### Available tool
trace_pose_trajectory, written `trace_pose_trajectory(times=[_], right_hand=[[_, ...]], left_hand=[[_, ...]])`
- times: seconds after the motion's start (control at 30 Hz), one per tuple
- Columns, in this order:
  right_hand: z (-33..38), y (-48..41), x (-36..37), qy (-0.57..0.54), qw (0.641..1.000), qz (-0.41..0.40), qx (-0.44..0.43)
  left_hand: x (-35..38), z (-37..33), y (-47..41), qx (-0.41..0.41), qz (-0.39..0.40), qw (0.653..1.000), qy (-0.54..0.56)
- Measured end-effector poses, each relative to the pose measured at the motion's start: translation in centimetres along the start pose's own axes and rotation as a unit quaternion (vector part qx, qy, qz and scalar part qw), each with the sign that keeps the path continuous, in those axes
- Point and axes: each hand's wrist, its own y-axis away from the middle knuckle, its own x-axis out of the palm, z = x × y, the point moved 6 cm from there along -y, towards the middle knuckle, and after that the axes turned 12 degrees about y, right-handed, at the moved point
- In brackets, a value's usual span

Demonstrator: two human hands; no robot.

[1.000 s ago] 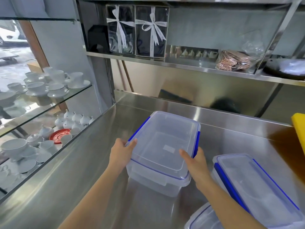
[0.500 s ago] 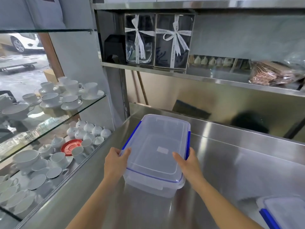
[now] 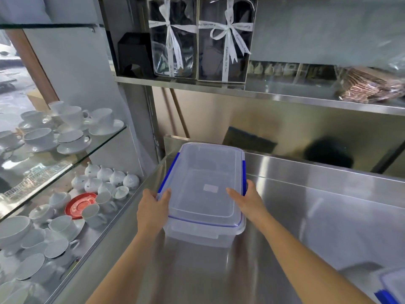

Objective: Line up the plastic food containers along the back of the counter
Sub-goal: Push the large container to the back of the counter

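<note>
Compared with half a second ago, I see the container [image 3: 203, 191] sitting further toward the back left corner of the counter [image 3: 317, 216], its far end now close against the raised steel back edge in the middle of the frame, and only a corner of the second container [image 3: 392, 286] shows at the lower right. The container is a clear lidded tub with blue clips on its long sides, lying with a short end toward me. My left hand [image 3: 152, 210] clamps the near left corner, thumb on the lid and fingers wrapped down the side; my right hand [image 3: 248, 201] presses the near right side beside the blue clip, thumb laid on the lid. Both hands are closed around the tub, which lies between them. Whether its base touches the steel I cannot tell; the lower edge is blurred. To the left, the counter's edge runs just beside the tub, with a glass case of white cups [image 3: 72, 132] beyond it. To the right, bare steel stretches wide along the back edge toward the frame's right side.
</note>
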Motion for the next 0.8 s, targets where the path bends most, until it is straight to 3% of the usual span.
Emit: trace_pose_trajectory(times=[0.17, 0.27, 0.4, 0.57, 0.8], right_hand=[[0.6, 0.7, -0.3, 0.056, 0.998, -0.004, 0.001], [1.6, 2.1, -1.5, 0.124, 0.992, -0.002, -0.023], [1.2, 4.9, -4.7, 0.254, 0.966, -0.003, -0.043], [-1.9, 9.3, -10.9, 0.32, 0.946, -0.023, -0.047], [-9.0, 16.3, -20.1, 0.366, 0.927, -0.084, 0.012]], left_hand=[[-0.4, -1.8, 0.9, 0.015, 0.017, 0.991, -0.13], [-1.3, -4.5, 2.0, 0.089, -0.016, 0.97, -0.224], [-0.5, -7.7, 5.7, 0.196, -0.017, 0.961, -0.195], [4.9, -10.0, 13.8, 0.314, 0.085, 0.934, -0.146], [13.2, -8.8, 25.0, 0.304, 0.264, 0.902, -0.156]])
